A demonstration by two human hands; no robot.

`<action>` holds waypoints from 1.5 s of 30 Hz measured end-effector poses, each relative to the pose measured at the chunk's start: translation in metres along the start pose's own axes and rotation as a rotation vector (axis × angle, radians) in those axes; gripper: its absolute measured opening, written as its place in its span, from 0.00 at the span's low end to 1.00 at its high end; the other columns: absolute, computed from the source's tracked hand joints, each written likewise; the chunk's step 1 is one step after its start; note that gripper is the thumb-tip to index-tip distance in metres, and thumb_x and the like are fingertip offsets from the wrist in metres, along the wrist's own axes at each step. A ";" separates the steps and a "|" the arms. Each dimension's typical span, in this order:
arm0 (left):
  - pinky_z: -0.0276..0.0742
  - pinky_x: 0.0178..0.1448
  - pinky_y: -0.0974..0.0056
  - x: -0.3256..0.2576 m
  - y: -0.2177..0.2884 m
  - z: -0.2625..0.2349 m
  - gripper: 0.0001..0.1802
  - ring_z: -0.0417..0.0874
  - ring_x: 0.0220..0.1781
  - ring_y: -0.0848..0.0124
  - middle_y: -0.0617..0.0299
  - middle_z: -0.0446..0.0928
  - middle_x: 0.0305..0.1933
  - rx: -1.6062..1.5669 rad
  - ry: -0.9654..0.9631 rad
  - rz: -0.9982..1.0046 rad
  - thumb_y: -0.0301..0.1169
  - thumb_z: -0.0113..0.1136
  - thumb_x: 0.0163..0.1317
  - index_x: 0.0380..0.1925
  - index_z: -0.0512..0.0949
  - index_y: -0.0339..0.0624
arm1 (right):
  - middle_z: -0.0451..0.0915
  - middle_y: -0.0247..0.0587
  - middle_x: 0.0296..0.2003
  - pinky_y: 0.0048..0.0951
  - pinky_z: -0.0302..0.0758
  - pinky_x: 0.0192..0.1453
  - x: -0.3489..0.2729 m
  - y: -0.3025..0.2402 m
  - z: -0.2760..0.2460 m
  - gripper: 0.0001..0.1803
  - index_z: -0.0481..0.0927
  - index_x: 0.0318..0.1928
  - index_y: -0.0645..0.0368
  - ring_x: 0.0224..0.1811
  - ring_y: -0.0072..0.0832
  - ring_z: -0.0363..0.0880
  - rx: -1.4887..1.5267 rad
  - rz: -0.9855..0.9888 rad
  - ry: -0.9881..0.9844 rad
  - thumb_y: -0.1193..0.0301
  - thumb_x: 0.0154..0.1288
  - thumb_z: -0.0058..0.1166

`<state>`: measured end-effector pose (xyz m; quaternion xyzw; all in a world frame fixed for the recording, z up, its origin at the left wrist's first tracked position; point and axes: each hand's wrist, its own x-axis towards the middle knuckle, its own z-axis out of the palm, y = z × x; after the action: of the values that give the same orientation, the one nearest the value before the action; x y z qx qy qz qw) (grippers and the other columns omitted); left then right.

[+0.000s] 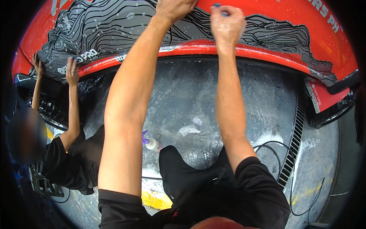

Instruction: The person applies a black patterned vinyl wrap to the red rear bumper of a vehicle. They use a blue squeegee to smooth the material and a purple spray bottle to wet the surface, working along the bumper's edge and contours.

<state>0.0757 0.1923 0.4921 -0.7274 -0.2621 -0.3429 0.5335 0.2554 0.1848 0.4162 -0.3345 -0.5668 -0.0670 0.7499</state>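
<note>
Vehicle (198, 49): red-bodied, spanning the upper part of the view, above and beyond the grey floor (183, 87). Its side carries a grey graphic (110, 28) with black wavy contour lines. White drops and smears mark the paint; the lower red edge has whitish streaks. Pale lettering (323, 14) shows at upper right, slanted and cut by the dark rim; smaller white lettering (90, 54) sits low on the left of the graphic.

Co-worker (63, 164): at left, in dark clothing, both hands raised to the bodywork.

Drain grate (291, 152): slotted, running along the floor at right.

Red flap (328, 100): beside the right-hand wheel (331, 114), bearing small pale print.

Spray bottle (153, 144): white with purple trigger head, on the floor near the wearer's knee.

Right hand (228, 26): wet, fingers curled around a small blue item (225, 14), at the graphic's upper edge.

Left hand (176, 7): at the top border, partly cut off; its opening and any hold cannot be determined.
</note>
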 end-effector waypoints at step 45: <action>0.56 0.87 0.44 0.001 0.002 0.011 0.26 0.64 0.85 0.57 0.49 0.72 0.77 -0.035 0.071 -0.014 0.31 0.60 0.57 0.58 0.83 0.38 | 0.85 0.48 0.39 0.45 0.78 0.52 0.133 0.037 -0.039 0.13 0.86 0.46 0.60 0.45 0.44 0.83 -0.482 -0.295 -0.271 0.66 0.65 0.64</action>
<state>0.0807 0.2026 0.4897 -0.7223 -0.2420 -0.3767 0.5271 0.3507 0.2274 0.5139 -0.4224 -0.6720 -0.2623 0.5489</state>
